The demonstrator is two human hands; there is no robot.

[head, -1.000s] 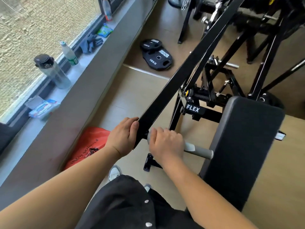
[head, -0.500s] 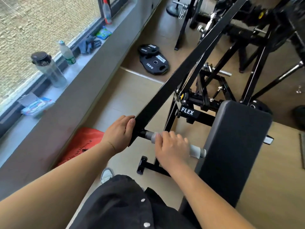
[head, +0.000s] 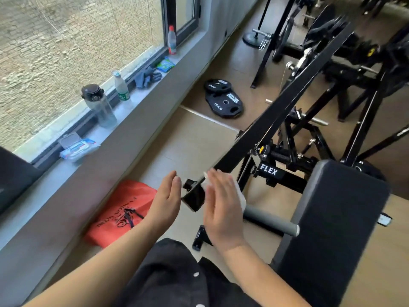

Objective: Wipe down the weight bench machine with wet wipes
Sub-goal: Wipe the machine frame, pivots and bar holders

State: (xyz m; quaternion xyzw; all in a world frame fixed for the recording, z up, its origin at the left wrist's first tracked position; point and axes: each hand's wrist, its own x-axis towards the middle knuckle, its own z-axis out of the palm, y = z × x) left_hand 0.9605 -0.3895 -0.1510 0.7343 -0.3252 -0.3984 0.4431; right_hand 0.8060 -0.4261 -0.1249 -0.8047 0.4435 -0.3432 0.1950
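- One white wipe (head: 240, 194) is pressed against the black bar (head: 276, 122) by the right hand (head: 221, 209), fingers straight and together.
- The left hand (head: 164, 202) is held just beside the bar's end, fingers likewise.

Both bare forearms reached forward from the lower edge of the view, wrists straight. The left hand (head: 167, 196) stood on edge, fingers straight and together, palm turned to the right. The right hand (head: 221, 204), near it but apart, showed its back, fingers straight, with a white wet wipe (head: 241, 196) against its palm.

sill (head: 137, 97): grey bottle (head: 99, 107), gloves (head: 147, 76) | floor (head: 188, 140): orange bag (head: 119, 212), weight plates (head: 223, 100)
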